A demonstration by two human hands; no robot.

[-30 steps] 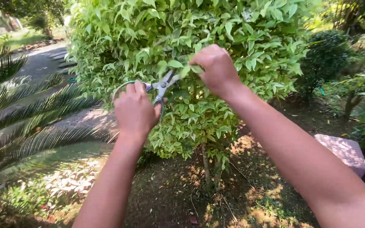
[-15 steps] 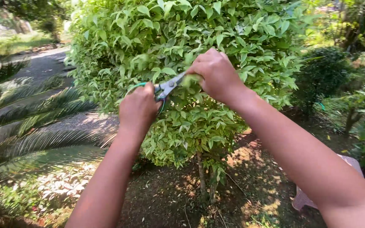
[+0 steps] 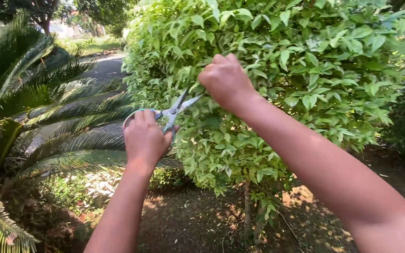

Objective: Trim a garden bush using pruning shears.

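A round, light-green leafy shrub (image 3: pixel 305 70) fills the upper middle and right of the view. My left hand (image 3: pixel 145 139) grips garden scissors (image 3: pixel 176 108) with green-edged handles; their metal blades are parted and point up-right into the foliage. My right hand (image 3: pixel 226 82) is closed around a sprig of leaves at the shrub's left side, just above and right of the blade tips. The sprig itself is hidden inside my fist.
A palm-like plant with long dark fronds (image 3: pixel 33 107) stands at the left, close to my left arm. The shrub's thin stems (image 3: pixel 251 215) rise from bare brown soil (image 3: pixel 198 225). A paved path (image 3: pixel 104 68) runs behind.
The view has shifted so the shrub sits further right and the palm fronds come closer. The scissor blades have opened. My left hand has dropped a little; my right hand still holds leaves.
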